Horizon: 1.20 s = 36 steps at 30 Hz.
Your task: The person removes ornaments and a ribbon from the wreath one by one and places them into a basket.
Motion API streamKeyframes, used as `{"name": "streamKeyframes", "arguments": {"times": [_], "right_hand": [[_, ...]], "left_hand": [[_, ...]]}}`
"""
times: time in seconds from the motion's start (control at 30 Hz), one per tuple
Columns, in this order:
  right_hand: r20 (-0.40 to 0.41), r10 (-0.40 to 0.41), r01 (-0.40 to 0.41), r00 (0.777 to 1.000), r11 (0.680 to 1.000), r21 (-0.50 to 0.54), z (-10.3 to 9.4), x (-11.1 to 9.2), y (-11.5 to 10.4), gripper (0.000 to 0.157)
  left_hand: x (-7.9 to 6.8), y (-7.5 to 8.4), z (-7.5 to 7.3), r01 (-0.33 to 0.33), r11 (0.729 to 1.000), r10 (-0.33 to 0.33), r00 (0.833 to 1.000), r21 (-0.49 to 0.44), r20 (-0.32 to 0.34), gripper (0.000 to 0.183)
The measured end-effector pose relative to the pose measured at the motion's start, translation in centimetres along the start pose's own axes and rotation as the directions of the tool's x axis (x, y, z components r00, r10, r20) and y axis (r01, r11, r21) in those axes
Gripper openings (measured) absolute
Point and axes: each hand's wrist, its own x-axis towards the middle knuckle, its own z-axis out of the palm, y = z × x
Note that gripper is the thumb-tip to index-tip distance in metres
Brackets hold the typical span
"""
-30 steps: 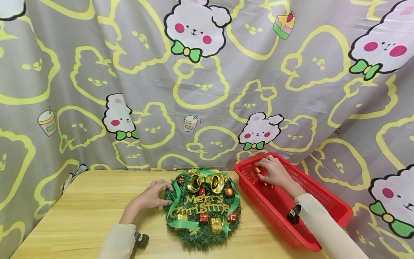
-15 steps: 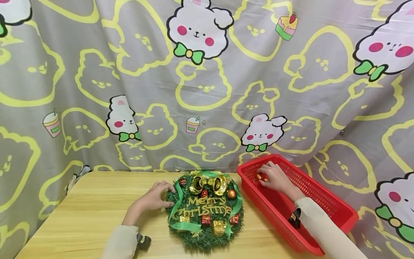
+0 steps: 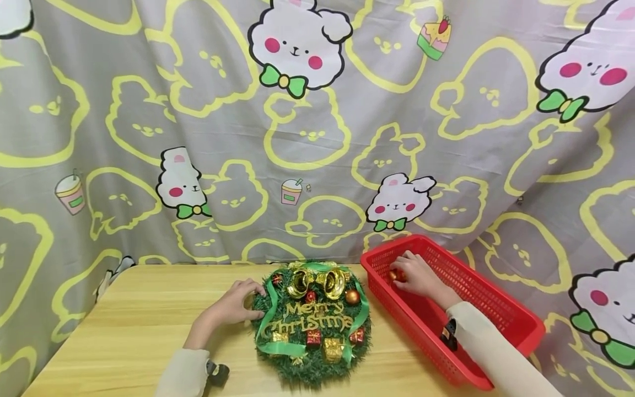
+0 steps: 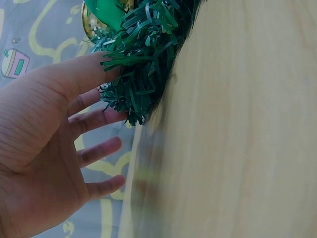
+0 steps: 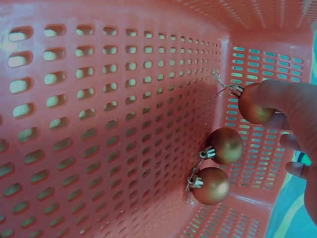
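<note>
A green Christmas wreath (image 3: 310, 370) lies on the wooden table, decorated with gold bells (image 3: 317, 282), green ribbon, small gift boxes and gold "Merry Christmas" lettering. My left hand (image 3: 234, 304) is at its left edge; the thumb and first fingers touch the foliage (image 4: 141, 74), the other fingers extended. Inside a red plastic basket (image 3: 409, 328) on the right, my right hand (image 3: 419, 280) pinches a copper-coloured Christmas ball (image 5: 255, 106) between thumb and fingers. Beside it in the right wrist view, two more Christmas balls (image 5: 225, 146) with metallic caps and strings lie in the basket.
Behind the table (image 3: 134, 320) hangs a grey curtain (image 3: 317, 220) with cartoon animals. The basket's raised, perforated walls surround the right hand. A dark wrist device (image 3: 217, 374) sits at the left sleeve, and another (image 3: 448, 333) at the right one.
My right hand has lowered a little into the basket, and the ball at its fingertips has gone down with it. My left hand stays at the wreath's edge. The head view shifts slightly.
</note>
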Motion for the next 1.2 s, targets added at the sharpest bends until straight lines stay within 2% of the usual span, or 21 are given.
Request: {"name": "streamKeyframes", "arguments": {"times": [0.3,0.47,0.63,0.8,1.2], "right_hand": [[0.071,0.007,-0.008,0.997,1.0,0.014,0.37,0.11,-0.63,0.032],[0.064,0.02,-0.021,0.998,1.0,0.014,0.37,0.2,-0.71,0.031],[0.098,0.01,-0.011,0.995,1.0,0.001,0.51,0.03,-0.79,0.028],[0.093,0.014,-0.013,0.996,1.0,-0.006,0.52,-0.16,-0.76,0.027],[0.14,0.072,-0.073,0.988,0.997,0.002,-0.01,-0.5,-0.07,0.03]], "left_hand": [[-0.37,-0.16,0.02,-0.01,1.0,0.01,1.0,0.009,-0.001,0.037],[-0.32,-0.13,-0.07,-0.002,1.0,0.002,1.0,0.007,-0.008,0.037],[-0.29,-0.04,-0.14,-0.011,1.0,0.011,1.0,0.018,-0.011,0.038],[-0.29,0.04,-0.15,0.014,1.0,-0.014,1.0,0.012,-0.004,0.038],[-0.2,0.49,-0.29,0.0,1.0,0.0,1.0,0.024,-0.006,0.037]]}}
